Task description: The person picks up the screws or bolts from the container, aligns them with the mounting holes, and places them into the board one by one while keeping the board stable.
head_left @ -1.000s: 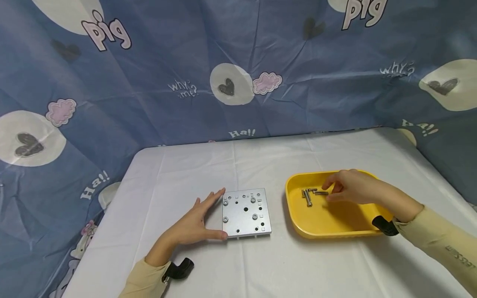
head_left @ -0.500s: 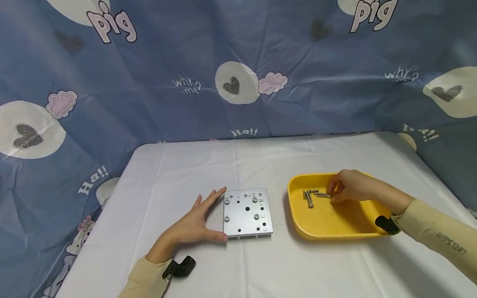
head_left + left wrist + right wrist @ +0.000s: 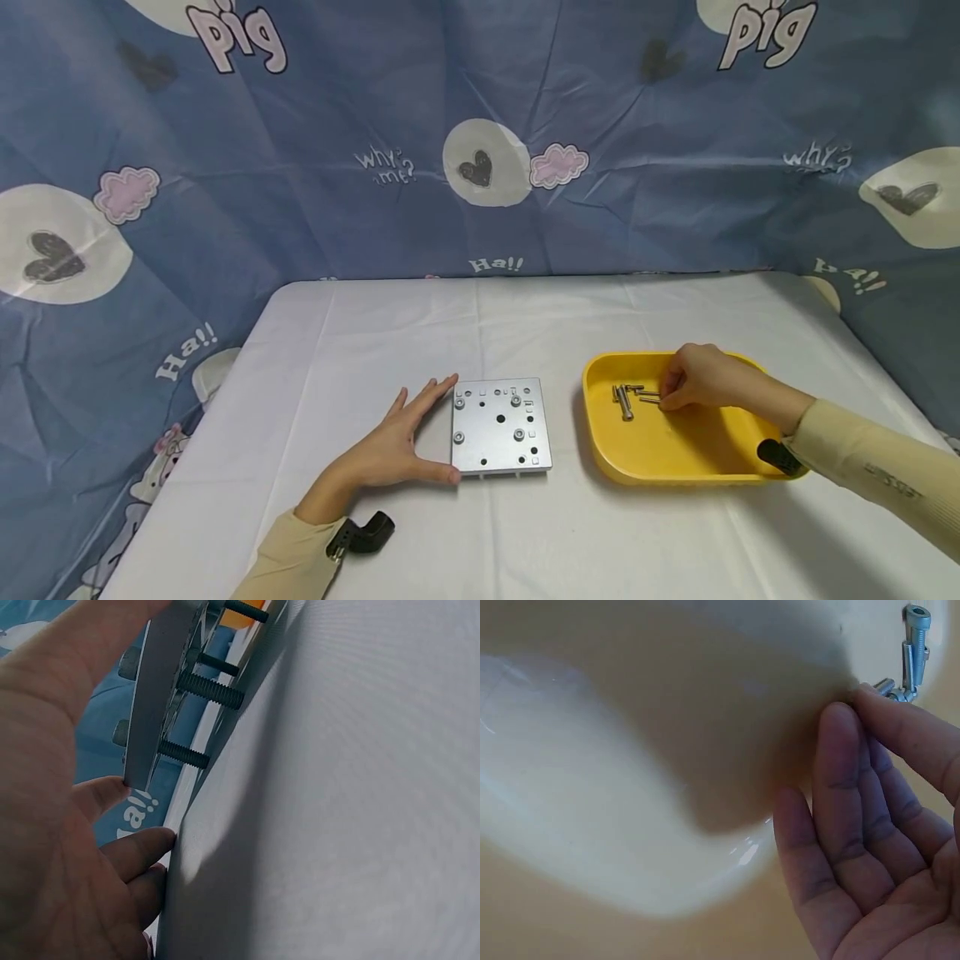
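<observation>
A square silver metal plate (image 3: pixel 501 442) with several holes carries several socket-head bolts. In the left wrist view, threaded bolt shanks (image 3: pixel 211 690) stick out below the plate. My left hand (image 3: pixel 390 454) lies along its left side, fingers spread, index fingertip at the far corner and thumb at the near one. Inside the yellow tray (image 3: pixel 622 467), my right hand (image 3: pixel 708 379) pinches a thin metal screw (image 3: pixel 649 401) between thumb and fingertips; its end hides behind them. Loose socket-head screws (image 3: pixel 624 402) lie beside it, one larger (image 3: pixel 919 637).
A white cloth (image 3: pixel 375 333) covers the table. The tray stands right of the plate, its raised rim around the right hand. Behind the table hangs a blue printed curtain (image 3: pixel 337 225). Black wrist cameras (image 3: pixel 367 533) sit at both cuffs.
My right hand has lowered to the loose screws and closed thumb and fingers on one, drawing it slightly nearer. The left hand stays at the plate. The head view has shifted slightly.
</observation>
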Demonstrator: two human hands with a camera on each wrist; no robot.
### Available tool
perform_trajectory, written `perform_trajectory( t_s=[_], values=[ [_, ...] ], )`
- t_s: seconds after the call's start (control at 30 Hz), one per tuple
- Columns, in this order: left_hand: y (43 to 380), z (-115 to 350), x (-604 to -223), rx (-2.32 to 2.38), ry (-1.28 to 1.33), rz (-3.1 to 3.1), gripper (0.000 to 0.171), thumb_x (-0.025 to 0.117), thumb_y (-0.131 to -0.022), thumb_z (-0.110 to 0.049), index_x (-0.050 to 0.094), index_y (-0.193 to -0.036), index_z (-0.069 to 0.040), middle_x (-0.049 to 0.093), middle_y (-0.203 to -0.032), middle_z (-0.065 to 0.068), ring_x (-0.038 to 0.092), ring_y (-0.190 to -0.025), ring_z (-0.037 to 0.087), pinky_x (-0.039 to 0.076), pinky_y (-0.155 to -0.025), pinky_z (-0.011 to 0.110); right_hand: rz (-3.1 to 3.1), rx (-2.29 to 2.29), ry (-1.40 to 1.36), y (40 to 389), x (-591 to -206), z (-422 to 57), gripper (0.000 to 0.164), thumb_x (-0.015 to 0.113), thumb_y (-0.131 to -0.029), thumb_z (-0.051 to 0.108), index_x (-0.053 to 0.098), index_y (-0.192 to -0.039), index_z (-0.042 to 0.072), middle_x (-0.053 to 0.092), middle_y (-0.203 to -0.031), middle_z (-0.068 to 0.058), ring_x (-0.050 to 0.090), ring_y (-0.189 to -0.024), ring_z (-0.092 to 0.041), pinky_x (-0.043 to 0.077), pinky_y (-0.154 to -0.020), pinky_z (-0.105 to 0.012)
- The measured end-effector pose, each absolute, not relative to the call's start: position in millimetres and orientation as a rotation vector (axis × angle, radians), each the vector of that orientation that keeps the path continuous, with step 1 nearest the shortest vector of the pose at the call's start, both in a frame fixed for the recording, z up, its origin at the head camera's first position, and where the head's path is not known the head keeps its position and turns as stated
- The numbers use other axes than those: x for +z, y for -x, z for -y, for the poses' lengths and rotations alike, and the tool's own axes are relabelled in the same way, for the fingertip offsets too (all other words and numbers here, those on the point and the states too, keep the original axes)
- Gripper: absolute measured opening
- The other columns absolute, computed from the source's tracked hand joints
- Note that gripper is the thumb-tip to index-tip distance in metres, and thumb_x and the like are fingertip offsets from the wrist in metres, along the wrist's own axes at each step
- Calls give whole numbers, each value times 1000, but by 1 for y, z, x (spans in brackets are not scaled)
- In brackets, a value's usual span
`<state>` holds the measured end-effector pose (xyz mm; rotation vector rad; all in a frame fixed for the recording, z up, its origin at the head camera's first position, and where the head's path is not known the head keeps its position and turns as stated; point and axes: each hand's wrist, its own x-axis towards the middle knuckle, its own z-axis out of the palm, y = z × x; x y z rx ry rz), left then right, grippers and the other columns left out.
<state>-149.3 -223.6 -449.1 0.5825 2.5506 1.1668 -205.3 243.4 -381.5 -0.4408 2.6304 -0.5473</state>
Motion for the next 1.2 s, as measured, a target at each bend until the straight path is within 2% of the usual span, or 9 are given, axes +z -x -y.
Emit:
perform_trajectory(
  t_s=[0.4,0.63,0.97,1.2],
  values=[
    [148,225,-449,1087,-668,-2588,141,102,-64,-51,18,-174,-29,22,-180,10,14,-169,39,-2,-136,66,-2648,-541,477,205,-384,-239,15,93,-81,15,80,-76,12,73,-70,6,57,-64,-10,48,-60,-23],
    [146,224,-449,1086,-659,-2593,137,102,-64,-52,22,-173,-30,24,-180,10,14,-169,39,-1,-136,67,-2687,-493,478,202,-384,-237,17,96,-77,15,79,-73,12,72,-66,7,57,-62,-9,48,-58,-23],
    [145,223,-451,1088,-688,-2610,135,102,-65,-50,25,-173,-24,27,-179,10,17,-168,39,-1,-137,65,-2669,-511,429,200,-381,-236,17,96,-77,13,80,-72,11,72,-66,5,61,-60,-9,54,-58,-23],
    [147,223,-452,1089,-699,-2621,135,102,-65,-51,24,-173,-26,27,-179,11,18,-168,40,-1,-137,66,-2678,-525,442,200,-381,-237,17,96,-77,13,80,-72,11,72,-65,5,62,-60,-10,54,-58,-25]
  ],
)
